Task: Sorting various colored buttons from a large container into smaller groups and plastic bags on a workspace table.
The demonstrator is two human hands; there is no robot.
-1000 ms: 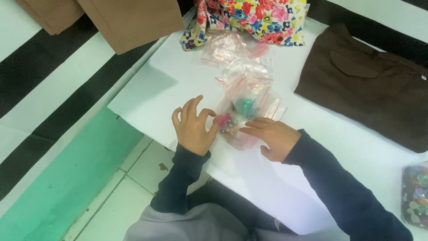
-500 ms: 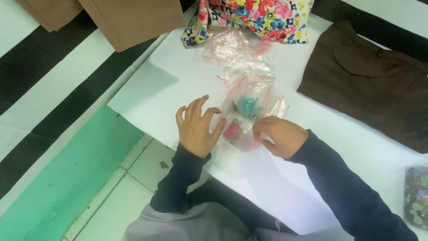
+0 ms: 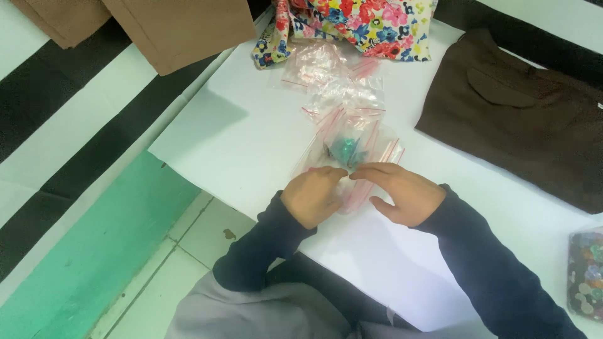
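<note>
Bags [image 3: 342,157], small clear ones with red zip strips, lie in a loose heap near the front edge of the white worktop [image 3: 239,132], and one of them holds teal bits [image 3: 345,149]. Both hands are on the nearest bag. Left hand [image 3: 312,196] sits curled over its near corner, fingers bent down onto the plastic, thumb tucked; whether the grip actually pinches the bag or only presses it, I cannot tell. Right hand [image 3: 402,193] lies flatter, fingers stretched leftward across the bag so the fingertips nearly meet the left hand's, palm down, grip loose and not closed round anything. Dark sleeves run back from both wrists.

Beyond the heap, more empty bags [image 3: 326,72] trail toward the far edge. There a floral cloth [image 3: 364,22] lies bunched, touching the farthest bag. Well to the right, a brown garment [image 3: 521,116] is spread flat. At the right edge, a dark pouch of sequins [image 3: 587,273] just shows. Left of the worktop, tan cloth [image 3: 176,28] hangs over black and white stripes, with green floor [image 3: 94,251] below.
</note>
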